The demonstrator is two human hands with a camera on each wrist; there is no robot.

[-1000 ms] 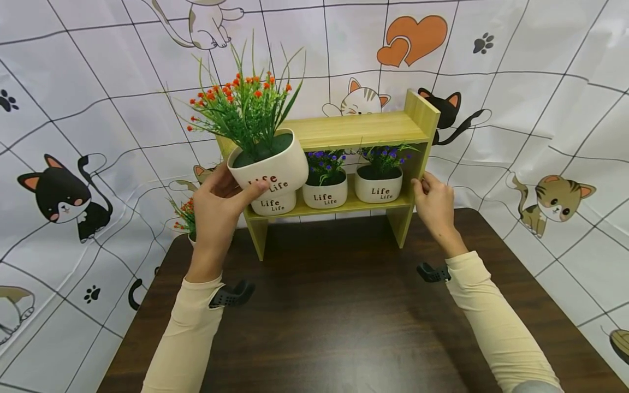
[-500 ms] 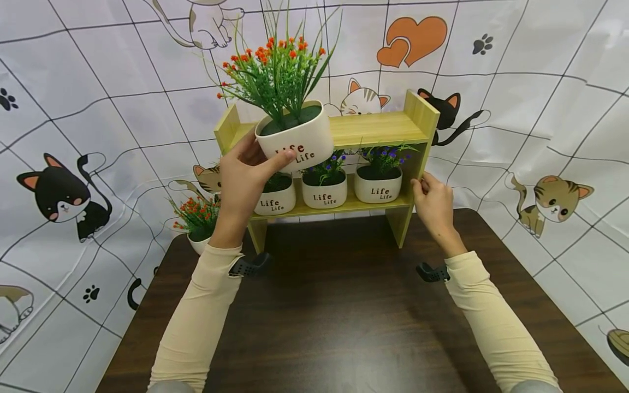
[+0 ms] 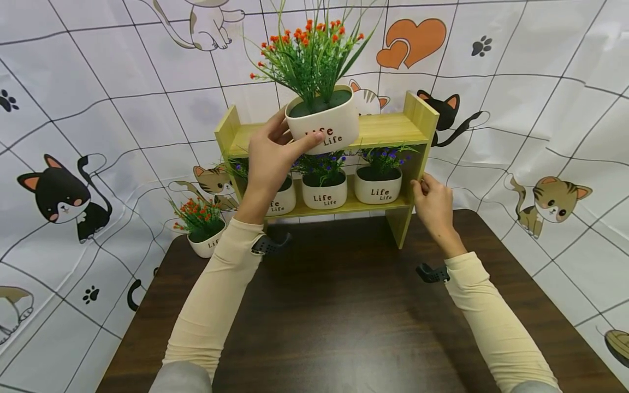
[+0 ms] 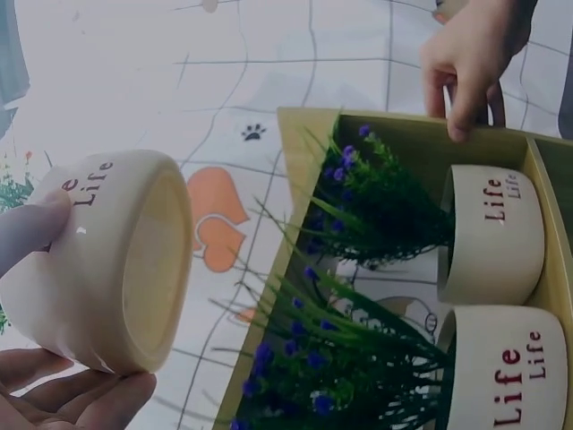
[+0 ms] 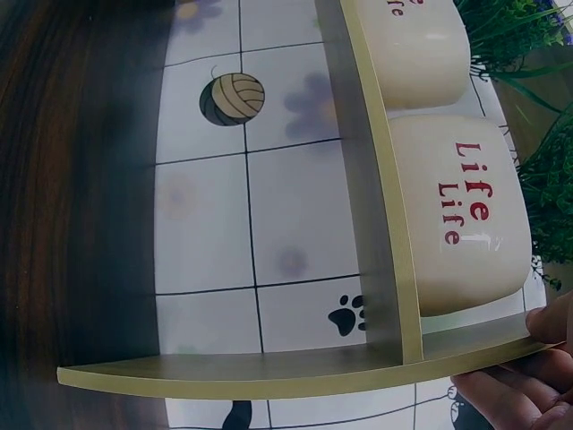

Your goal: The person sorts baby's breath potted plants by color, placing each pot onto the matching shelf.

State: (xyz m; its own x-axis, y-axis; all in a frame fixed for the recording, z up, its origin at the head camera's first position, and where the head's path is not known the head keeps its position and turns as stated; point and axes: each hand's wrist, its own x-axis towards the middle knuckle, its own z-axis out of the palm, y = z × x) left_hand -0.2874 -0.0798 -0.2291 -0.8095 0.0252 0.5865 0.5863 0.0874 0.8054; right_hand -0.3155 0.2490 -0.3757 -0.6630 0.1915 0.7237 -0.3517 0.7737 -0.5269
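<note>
My left hand (image 3: 272, 158) grips a white pot of orange flowers (image 3: 329, 123), thumb across its "Life" lettering and fingers behind. The pot is tilted and overlaps the top board of a small wooden shelf (image 3: 388, 126) in the head view. From the left wrist view, the underside of this pot (image 4: 154, 260) shows. My right hand (image 3: 433, 204) pinches the right side panel of the shelf between thumb and fingers; the right wrist view shows that panel's edge (image 5: 269, 387). On the lower board stand three white pots with purple flowers, the left one (image 3: 285, 202) partly hidden behind my left hand.
Another white pot with orange flowers (image 3: 203, 240) stands on the dark wooden table (image 3: 344, 305), left of the shelf near the table's edge. A cat-patterned wall covering (image 3: 516, 103) rises close behind the shelf.
My left hand has carried the orange-flowered pot up and to the right, from the shelf's left end towards the middle. The right hand stays on the side panel.
</note>
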